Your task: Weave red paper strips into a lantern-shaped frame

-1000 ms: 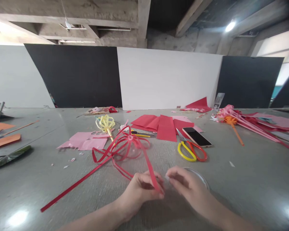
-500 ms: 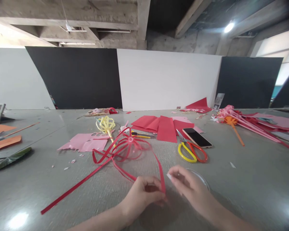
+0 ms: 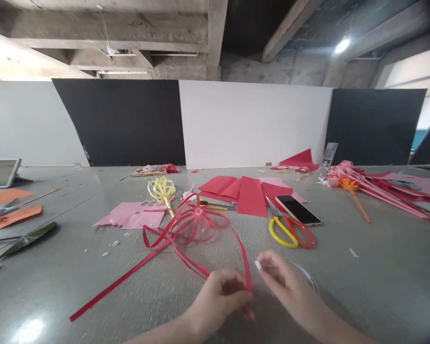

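Observation:
My left hand (image 3: pixel 224 296) pinches the end of a red paper strip (image 3: pixel 246 263). That strip curves back to a looped red paper shape (image 3: pixel 198 211) lying on the grey table, with a long red tail (image 3: pixel 118 282) reaching toward the lower left. A small white piece (image 3: pixel 258 264) is between the thumb and fingertips of my right hand (image 3: pixel 284 279), just right of the strip. Under and beside the right hand is a clear round object (image 3: pixel 310 277), mostly hidden. Scissors (image 3: pixel 290 232) with yellow and orange handles lie beyond it.
A phone (image 3: pixel 298 209) rests beside the scissors. Red paper sheets (image 3: pixel 252 196), a yellow-handled cutter (image 3: pixel 215 206), pink paper (image 3: pixel 132 216) and a yellow paper flower (image 3: pixel 162 189) lie farther back. Orange paper (image 3: pixel 17 220) is at left; pink strips (image 3: pixel 372 184) are at right.
The view has shifted slightly, so everything sits a little lower and farther right. Both hands keep their holds, with hardly any other movement.

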